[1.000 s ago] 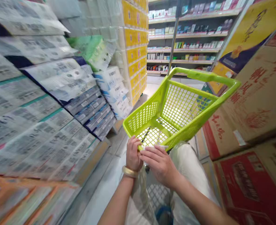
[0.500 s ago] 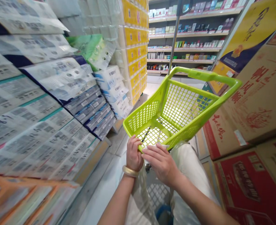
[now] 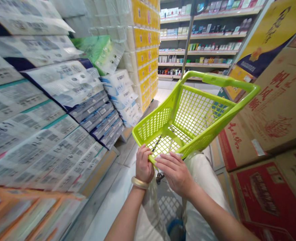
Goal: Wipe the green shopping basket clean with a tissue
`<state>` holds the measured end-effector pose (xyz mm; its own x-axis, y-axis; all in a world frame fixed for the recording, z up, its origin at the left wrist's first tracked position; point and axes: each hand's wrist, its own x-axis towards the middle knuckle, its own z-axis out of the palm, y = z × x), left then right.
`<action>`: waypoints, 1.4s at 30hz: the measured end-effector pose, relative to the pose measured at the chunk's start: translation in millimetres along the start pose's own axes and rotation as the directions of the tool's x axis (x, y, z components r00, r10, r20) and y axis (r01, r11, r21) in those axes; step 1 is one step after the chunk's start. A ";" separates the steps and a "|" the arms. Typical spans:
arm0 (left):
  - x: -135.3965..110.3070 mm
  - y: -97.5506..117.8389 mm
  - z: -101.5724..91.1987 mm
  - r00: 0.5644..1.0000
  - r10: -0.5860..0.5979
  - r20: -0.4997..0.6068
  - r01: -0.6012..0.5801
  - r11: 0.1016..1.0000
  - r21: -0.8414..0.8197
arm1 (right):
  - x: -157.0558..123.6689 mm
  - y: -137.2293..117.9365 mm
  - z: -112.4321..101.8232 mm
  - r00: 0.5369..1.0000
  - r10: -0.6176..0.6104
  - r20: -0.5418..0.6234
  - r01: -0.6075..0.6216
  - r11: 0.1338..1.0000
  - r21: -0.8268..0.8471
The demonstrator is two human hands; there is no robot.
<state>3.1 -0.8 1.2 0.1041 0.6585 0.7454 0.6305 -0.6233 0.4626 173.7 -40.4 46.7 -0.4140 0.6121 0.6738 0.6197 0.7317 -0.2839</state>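
Cart: lime-green plastic lattice shopping cart (image 3: 200, 137), standing just ahead of both hands and touched at the near rim (image 3: 152, 159).
Handling: probably light and stiff, smooth enough to be a little slippery, hardly fragile; apt to roll, judging by the dark wheel (image 3: 159, 178) just below the hands.
Hold: best taken at the near rim, or by the thick lime-green handle bar (image 3: 225, 81) on the far side from the hands; less surely by the thin lattice.
Left hand (image 3: 144, 164): curled over the near rim, fingers bent close and gripping.
Right hand (image 3: 174, 170): just beside the left, fingers nearly straight and together, laid over a thin white sheet (image 3: 181, 155) at the rim; cannot tell whether pinching, with thumb hidden.
Packs: white-and-navy plastic-wrapped packs (image 3: 62, 80), stacked left of the left hand.
Cartons: brown-and-red cardboard cartons (image 3: 259, 187), stacked right of the right hand.
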 end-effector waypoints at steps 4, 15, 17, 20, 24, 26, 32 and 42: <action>0.2 0.0 -0.7 1.000 0.003 0.011 -0.003 1.000 -0.004 | -0.8 17.3 -8.2 0.994 0.093 -0.050 -0.094 0.995 -0.030; -0.1 0.5 -0.2 1.000 -0.001 0.016 0.001 1.000 -0.005 | -1.8 7.2 -5.1 0.997 0.063 -0.038 -0.064 0.998 -0.025; 0.0 0.3 -0.7 1.000 -0.003 0.020 0.003 1.000 0.004 | -1.9 9.4 -6.3 0.998 0.058 -0.035 -0.058 0.998 -0.021; 0.3 0.5 -1.3 1.000 -0.002 0.021 0.002 1.000 0.002 | -0.5 28.5 -15.9 0.985 0.140 -0.098 -0.146 0.988 -0.055; 0.5 0.9 -1.0 1.000 -0.004 0.018 0.004 1.000 -0.006 | 1.8 40.1 -21.7 0.952 0.234 -0.195 -0.256 0.962 -0.097; 0.5 1.0 -0.6 1.000 -0.014 0.018 0.014 1.000 -0.005 | 1.7 28.4 -15.8 0.968 0.203 -0.150 -0.217 0.973 -0.081; 0.0 -0.1 -0.4 1.000 -0.002 0.011 0.002 1.000 0.011 | -1.7 -7.0 2.5 1.000 -0.008 0.019 0.008 1.000 0.003; 0.4 0.4 -0.1 1.000 -0.008 0.015 0.008 1.000 -0.005 | 2.2 28.7 -16.7 0.970 0.199 -0.138 -0.209 0.976 -0.065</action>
<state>3.4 -0.9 1.8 0.1107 0.6693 0.7347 0.6276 -0.6203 0.4705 201.7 -23.1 51.4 -0.1863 0.6977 0.6917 0.7345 0.5665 -0.3736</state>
